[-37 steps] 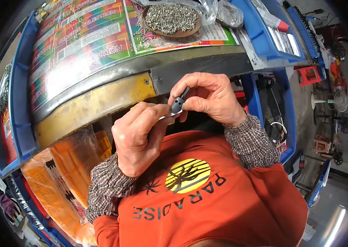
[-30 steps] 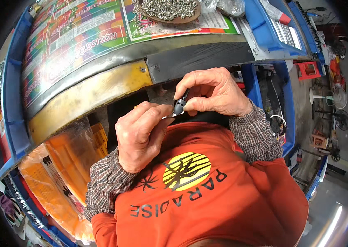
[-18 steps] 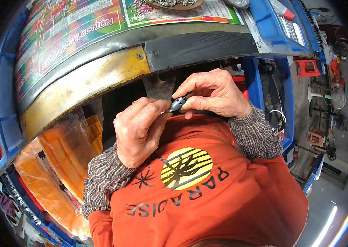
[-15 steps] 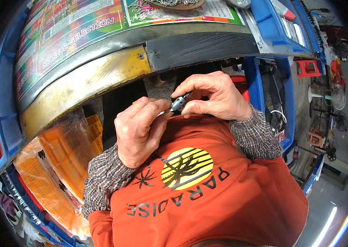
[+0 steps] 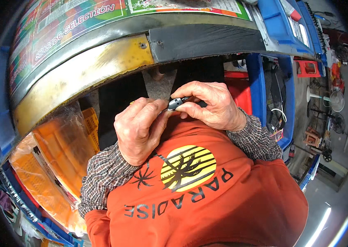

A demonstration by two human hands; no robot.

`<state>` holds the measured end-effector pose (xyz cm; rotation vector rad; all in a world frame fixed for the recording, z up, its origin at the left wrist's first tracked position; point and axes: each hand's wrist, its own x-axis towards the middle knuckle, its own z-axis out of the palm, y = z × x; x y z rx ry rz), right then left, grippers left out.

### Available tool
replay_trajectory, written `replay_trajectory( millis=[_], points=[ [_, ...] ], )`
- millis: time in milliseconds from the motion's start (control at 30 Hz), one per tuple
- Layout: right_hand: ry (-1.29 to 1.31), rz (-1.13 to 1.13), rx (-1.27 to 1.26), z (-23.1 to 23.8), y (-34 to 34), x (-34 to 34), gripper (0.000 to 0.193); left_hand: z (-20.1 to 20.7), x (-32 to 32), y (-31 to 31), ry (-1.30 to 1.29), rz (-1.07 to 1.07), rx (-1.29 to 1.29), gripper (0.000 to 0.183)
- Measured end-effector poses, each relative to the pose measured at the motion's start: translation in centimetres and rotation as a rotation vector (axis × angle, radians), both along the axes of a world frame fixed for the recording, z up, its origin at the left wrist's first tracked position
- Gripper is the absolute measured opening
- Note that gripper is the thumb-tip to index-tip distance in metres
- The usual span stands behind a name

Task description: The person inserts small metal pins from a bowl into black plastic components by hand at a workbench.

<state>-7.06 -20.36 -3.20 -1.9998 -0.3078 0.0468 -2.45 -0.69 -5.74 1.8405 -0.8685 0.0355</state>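
Small dark part point(image 5: 175, 103) with little holes sits between the two hands, in the air just in front of the red sweatshirt point(image 5: 227, 164); it is apart from the bench point(image 5: 205, 39), on the person's side of the edge; right hand point(image 5: 217, 105) has thumb and index clamped on its right end, thumb below, index above; left hand point(image 5: 139, 125) has thumb and fingers pinched together at the left end, and whether a thinner piece sits inside that pinch cannot be told; grip from both ends likely keeps the part steady and leaves the holed face in sight; holding it near the body probably steadies the wrists.

Containers: blue bin point(image 5: 259, 90) stands below the bench edge on the right, dark items point(image 5: 273, 82) and a white cord point(image 5: 280, 113) inside, probably there for easy reach; red bin point(image 5: 240, 92) beside it, mostly hidden, contents unclear; blue tray point(image 5: 273, 24) on the bench at upper right holds pale flat pieces point(image 5: 301, 31), too small to tell; orange crate point(image 5: 60, 152), lower left, is wrapped in clear plastic, perhaps against dust; another blue bin point(image 5: 1, 119) at far left, contents not visible.
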Motion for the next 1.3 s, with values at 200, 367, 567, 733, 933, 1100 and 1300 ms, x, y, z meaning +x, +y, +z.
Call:
replay_trajectory(
  millis=[200,367,567,733,933,1100,1300],
  points=[
    [0.265,0.055,0.178,-0.2,-0.7,-0.4,0.015,-0.3,-0.1,-0.1,0.007,-0.076,-0.005,0.021],
    [0.177,0.004,0.131,-0.7,-0.1,-0.7,0.015,-0.6,-0.1,-0.3,-0.014,-0.051,-0.010,0.021],
    [0.191,-0.012,0.177,-1.5,-0.1,-1.0,0.014,-0.6,-0.2,0.0,0.049,-0.067,0.104,0.019],
    [0.151,-0.030,0.182,-1.5,0.1,-1.1,0.013,-0.8,0.2,-0.2,0.001,-0.068,0.019,0.023],
    [0.074,-0.087,0.193,-1.9,0.5,-1.4,0.013,-0.8,0.0,-0.1,0.013,-0.048,0.039,0.022],
    [0.018,-0.105,0.141,-2.2,0.6,-1.6,0.013,-0.7,0.0,0.0,0.004,-0.061,0.047,0.021],
    [0.141,-0.070,0.259,-2.0,0.4,-1.7,0.013,-1.1,0.2,0.1,0.030,-0.111,0.040,0.021]
  ],
)
